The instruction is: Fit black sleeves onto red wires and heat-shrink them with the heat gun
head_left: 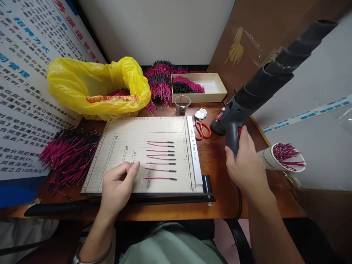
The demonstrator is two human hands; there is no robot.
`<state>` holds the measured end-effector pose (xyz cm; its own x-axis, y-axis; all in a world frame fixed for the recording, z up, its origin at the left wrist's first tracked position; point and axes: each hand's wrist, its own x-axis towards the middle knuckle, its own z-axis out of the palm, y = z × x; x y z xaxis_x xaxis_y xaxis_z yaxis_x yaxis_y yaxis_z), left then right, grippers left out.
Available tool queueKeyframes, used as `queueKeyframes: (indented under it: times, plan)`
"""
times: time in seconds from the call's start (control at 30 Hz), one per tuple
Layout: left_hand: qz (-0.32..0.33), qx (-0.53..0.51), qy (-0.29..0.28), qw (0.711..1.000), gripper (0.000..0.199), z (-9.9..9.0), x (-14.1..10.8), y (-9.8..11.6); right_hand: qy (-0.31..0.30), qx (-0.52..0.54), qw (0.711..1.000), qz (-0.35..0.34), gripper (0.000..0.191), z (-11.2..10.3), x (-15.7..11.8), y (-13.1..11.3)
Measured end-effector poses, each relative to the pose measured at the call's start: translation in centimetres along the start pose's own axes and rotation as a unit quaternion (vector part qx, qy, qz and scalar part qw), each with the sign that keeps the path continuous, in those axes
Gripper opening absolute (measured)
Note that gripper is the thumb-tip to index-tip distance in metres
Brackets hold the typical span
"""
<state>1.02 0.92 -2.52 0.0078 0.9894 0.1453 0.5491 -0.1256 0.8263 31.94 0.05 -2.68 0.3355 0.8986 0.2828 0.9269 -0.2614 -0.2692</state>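
My right hand [246,161] grips the handle of a black heat gun [233,117] that rests nozzle-down on the wooden desk, right of the paper cutter board [115,146]. My left hand [118,185] lies on the board's near edge with its fingers curled together, holding nothing. Several pink wires with black tips [161,159] lie in a row on the board, just right of my left hand.
A yellow bag [96,86] of wires sits at back left. Loose wire heaps lie at left [68,156] and back centre [162,82]. A cardboard box [211,86], plastic cup [182,104], red scissors [202,129] and a paper cup of wires [283,157] stand around.
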Motion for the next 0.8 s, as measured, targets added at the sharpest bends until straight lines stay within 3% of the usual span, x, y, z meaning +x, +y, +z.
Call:
queueKeyframes:
  times: [0.3,0.43,0.5,0.57,0.63,0.67,0.7,0.73,0.8]
  plan:
    - [-0.006,0.009,0.011,1.0,0.049,-0.2,-0.4,0.5,-0.065,-0.001,0.997,0.044,0.067,-0.6,0.2,-1.0]
    - [-0.029,-0.012,0.008,0.999,0.05,-0.4,-0.3,0.6,-0.066,0.047,0.997,0.014,0.066,-0.6,0.1,-0.6]
    - [-0.029,-0.01,0.005,1.0,0.051,-0.4,-0.2,0.6,-0.054,0.067,0.996,0.015,0.066,-0.7,0.2,-0.7]
    - [-0.027,-0.007,0.005,1.0,0.052,-0.3,-0.1,0.6,0.001,0.154,0.986,0.061,0.068,-1.0,0.8,-1.2]
    - [-0.028,-0.004,0.01,1.0,0.051,-0.3,-0.1,0.5,0.043,0.348,0.929,0.12,0.067,-1.5,2.1,-1.9]
    - [-0.03,-0.003,0.014,0.999,0.051,-0.2,-0.1,0.5,0.021,0.519,0.841,0.15,0.063,-1.9,3.0,-2.4]
    - [-0.031,-0.004,0.019,0.999,0.05,-0.2,-0.1,0.4,-0.035,0.588,0.795,0.145,0.057,-2.4,4.1,-2.7]
    - [-0.033,-0.005,0.023,0.999,0.049,-0.1,-0.1,0.4,-0.079,0.666,0.725,0.157,0.053,-2.8,5.3,-3.1]
    - [-0.034,-0.008,0.028,0.999,0.048,0.0,0.0,0.3,-0.051,0.752,0.627,0.196,0.059,-3.1,5.9,-4.0]
